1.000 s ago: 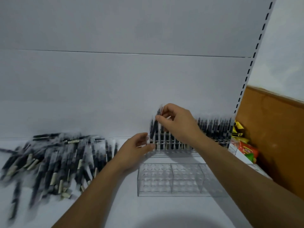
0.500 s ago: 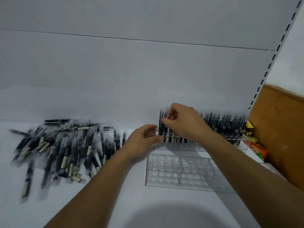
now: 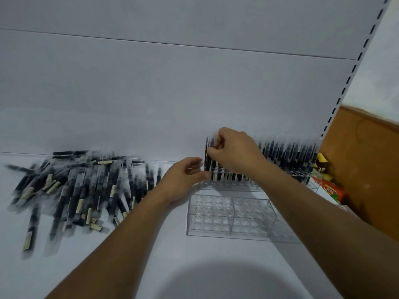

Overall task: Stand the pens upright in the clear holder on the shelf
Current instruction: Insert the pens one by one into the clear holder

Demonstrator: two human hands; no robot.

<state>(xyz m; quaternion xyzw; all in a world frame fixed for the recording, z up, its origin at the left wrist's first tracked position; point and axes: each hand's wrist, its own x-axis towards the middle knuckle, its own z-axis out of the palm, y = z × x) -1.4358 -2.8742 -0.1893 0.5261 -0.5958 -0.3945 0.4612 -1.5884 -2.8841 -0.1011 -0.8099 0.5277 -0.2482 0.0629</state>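
Observation:
A clear acrylic holder (image 3: 300, 179) at the back of the shelf is packed with several black pens (image 3: 289, 156) standing upright. My right hand (image 3: 234, 153) pinches one black pen (image 3: 208, 156) upright at the holder's left end. My left hand (image 3: 183, 178) grips the holder's left corner between thumb and fingers. A heap of loose black pens (image 3: 82, 186) in clear sleeves lies on the shelf to the left.
A second clear holder (image 3: 232, 216) with round wells and no pens stands in front of the filled one. Colourful packets (image 3: 328, 186) lie at the right by a brown wall (image 3: 367, 169). A white back panel (image 3: 172, 93) rises behind the shelf.
The camera view shifted, so the scene sits slightly differently. My right hand has lowered the pen into the left end of the holder. My left hand stays on the holder's corner.

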